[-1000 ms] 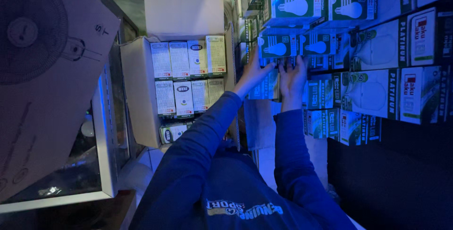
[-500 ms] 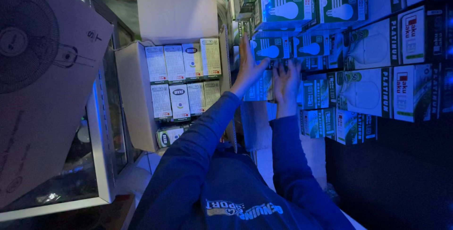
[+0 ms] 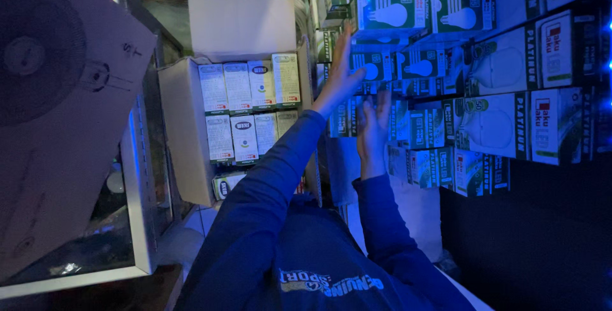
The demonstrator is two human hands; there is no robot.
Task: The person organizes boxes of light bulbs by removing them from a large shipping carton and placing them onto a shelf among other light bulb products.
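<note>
Head view: left hand (image 3: pixel 340 75) flat with fingers spread against stacked bulb boxes (image 3: pixel 389 14), gripping nothing. Right hand (image 3: pixel 373 126) open too, palm laid on lower row of boxes (image 3: pixel 424 129), nothing clamped. Stack mostly filled, looks tidy, few gaps left low down. Open carton (image 3: pixel 185 126) beside it, full of small white boxes (image 3: pixel 245 110), apparently untouched. Big fan box (image 3: pixel 57 113) at near left crowds access; dim blue light hides detail.

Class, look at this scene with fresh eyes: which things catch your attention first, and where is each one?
Two hands, left hand and right hand, reach up against stacked green-and-white bulb boxes at centre right. To their left stands an open carton packed with small white boxes. A large fan box fills the left edge.
</note>
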